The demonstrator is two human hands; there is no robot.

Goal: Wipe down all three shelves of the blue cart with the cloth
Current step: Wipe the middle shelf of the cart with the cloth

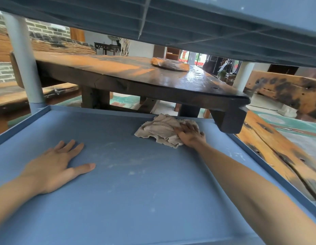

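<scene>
1. Here, the view looks in between two levels of the blue cart: the shelf [136, 191] fills the lower frame, and the ribbed underside of the upper shelf [189, 23] spans the top.
2. The cloth [162, 129], beige and crumpled, lies on the shelf at its far edge, right of centre, touching the raised rear rim [100, 110].
3. The right hand [190, 135] rests on the right part of the cloth. Fingers are extended over the fabric and press it down; the grip is released, not clenched. The right forearm reaches in diagonally from the lower right corner.
4. The left hand [54, 167] lies flat on the shelf at the left, palm down, fingers spread, thumb pointing right. It holds nothing; the grip is released. It is well apart from the cloth.
5. Pale dusty smears [132, 167] mark the shelf surface between the two hands.
6. A grey post [23, 59] stands at the rear left corner of the shelf; a second post [243, 75] stands at the rear right.
7. Beyond the cart stands a dark wooden table [144, 80], carrying a round wooden object [171, 65] on its top.
8. A rough wooden bench [286, 152] runs along the right side of the cart.
</scene>
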